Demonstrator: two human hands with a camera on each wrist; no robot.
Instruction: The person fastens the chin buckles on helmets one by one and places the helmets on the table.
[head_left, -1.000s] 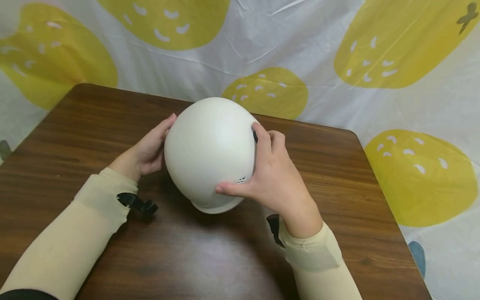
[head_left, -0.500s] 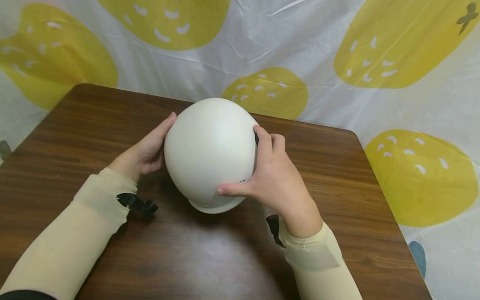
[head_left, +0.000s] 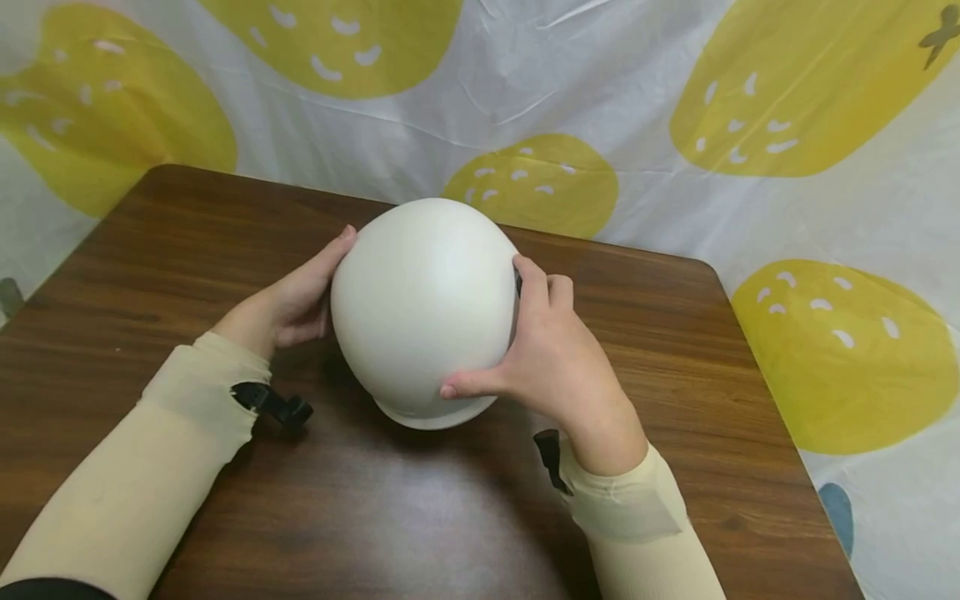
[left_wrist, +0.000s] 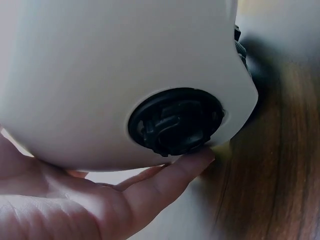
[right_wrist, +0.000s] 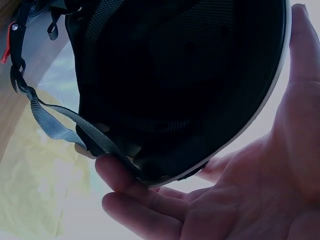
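A white helmet (head_left: 420,300) is held over the table between both hands, its smooth shell toward the head camera. My left hand (head_left: 296,300) grips its left side. In the left wrist view a finger (left_wrist: 165,185) lies against the shell beside a round black fitting (left_wrist: 176,121). My right hand (head_left: 555,342) holds the right side, thumb across the front of the shell and fingers over the far edge. The right wrist view looks into the dark lining (right_wrist: 175,75), where a grey chin strap (right_wrist: 55,125) hangs by the right fingertips. A red piece (right_wrist: 7,45) sits on the strap.
The brown wood-grain table (head_left: 360,533) extends around the helmet. Behind it hangs a white cloth (head_left: 540,67) printed with yellow shapes. Black wrist mounts (head_left: 277,406) stick out from both cream sleeves (head_left: 142,467).
The helmet has turned slightly and shifted a little right. A small dark patterned mark beside the right thumb has gone out of sight. The right thumb has moved slightly right and down.
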